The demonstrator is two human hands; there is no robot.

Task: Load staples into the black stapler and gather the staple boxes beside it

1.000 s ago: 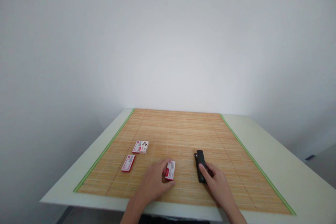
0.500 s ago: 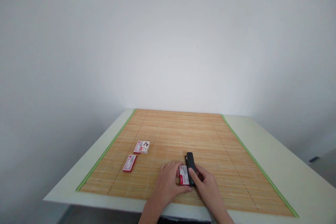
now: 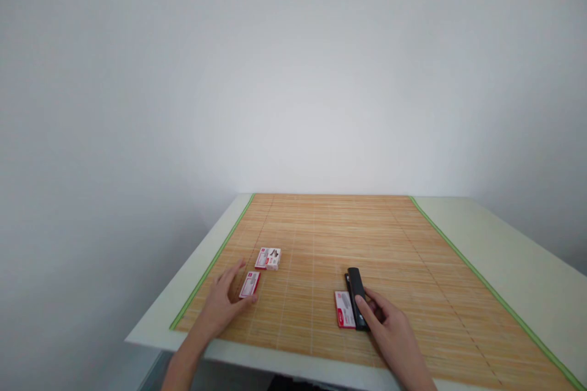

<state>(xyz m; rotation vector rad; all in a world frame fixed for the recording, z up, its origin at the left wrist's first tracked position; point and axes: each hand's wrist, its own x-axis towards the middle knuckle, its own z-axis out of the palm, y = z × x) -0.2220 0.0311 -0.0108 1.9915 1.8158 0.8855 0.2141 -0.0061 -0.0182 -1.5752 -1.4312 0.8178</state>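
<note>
A black stapler (image 3: 356, 297) lies on a bamboo mat (image 3: 367, 244), and my right hand (image 3: 389, 335) rests on its near end with fingers curled over it. A red and white staple box (image 3: 343, 309) lies flat against the stapler's left side. My left hand (image 3: 221, 305) is at the mat's left with fingers spread, its fingertips touching a second red and white box (image 3: 250, 285). A third box (image 3: 268, 258) lies just beyond that one.
The mat has a green border (image 3: 208, 269) and covers most of a pale table (image 3: 504, 244). A plain white wall rises behind the table. The table's near edge runs just below my hands.
My left hand let go of the box beside the stapler and moved left to the second box. The right hand stays on the stapler. The view shifted a little.
</note>
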